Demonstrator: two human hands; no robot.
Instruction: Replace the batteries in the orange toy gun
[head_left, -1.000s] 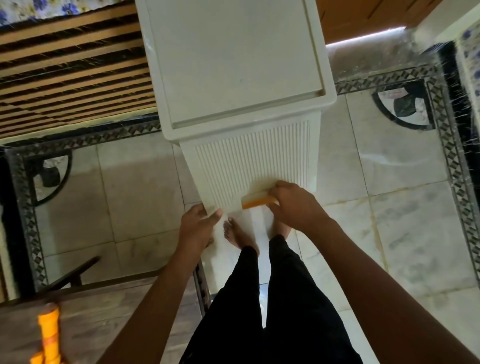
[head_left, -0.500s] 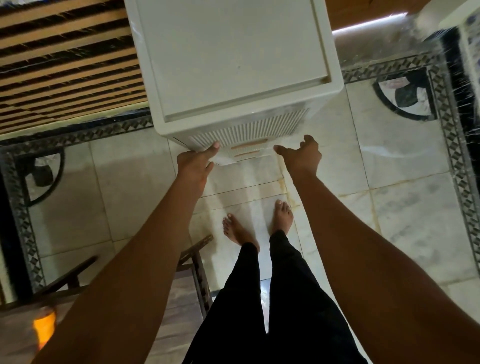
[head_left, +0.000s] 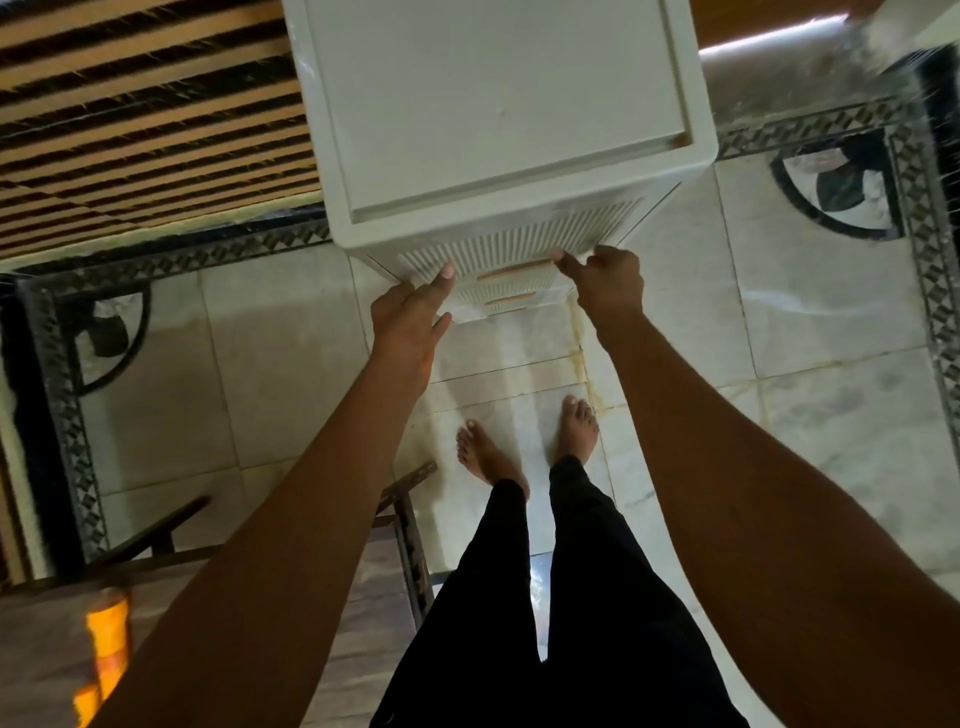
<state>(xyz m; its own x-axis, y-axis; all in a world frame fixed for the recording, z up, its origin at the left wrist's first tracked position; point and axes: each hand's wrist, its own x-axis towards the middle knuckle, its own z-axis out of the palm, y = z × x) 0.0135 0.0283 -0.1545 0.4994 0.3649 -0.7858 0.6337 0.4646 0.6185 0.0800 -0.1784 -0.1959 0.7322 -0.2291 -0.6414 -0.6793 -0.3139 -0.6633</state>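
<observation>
The orange toy gun (head_left: 106, 649) lies blurred on a wooden table (head_left: 47, 639) at the bottom left, away from both hands. A white plastic drawer cabinet (head_left: 493, 130) stands in front of me on the floor. Its ribbed drawer fronts carry orange handles (head_left: 514, 270). My left hand (head_left: 410, 317) touches the left side of the top drawer front with straight fingers. My right hand (head_left: 605, 288) is at the right end of the top handle, thumb tip against the front, other fingers loosely curled and holding nothing. No batteries are visible.
I stand barefoot on a marble tile floor (head_left: 779, 415) with a black patterned border. A striped slatted surface (head_left: 145, 119) lies to the left of the cabinet. The wooden table's corner (head_left: 410, 519) is beside my left leg.
My right hand let go of a lower drawer handle. Both hands rose to the top drawer front, and my view rose with them.
</observation>
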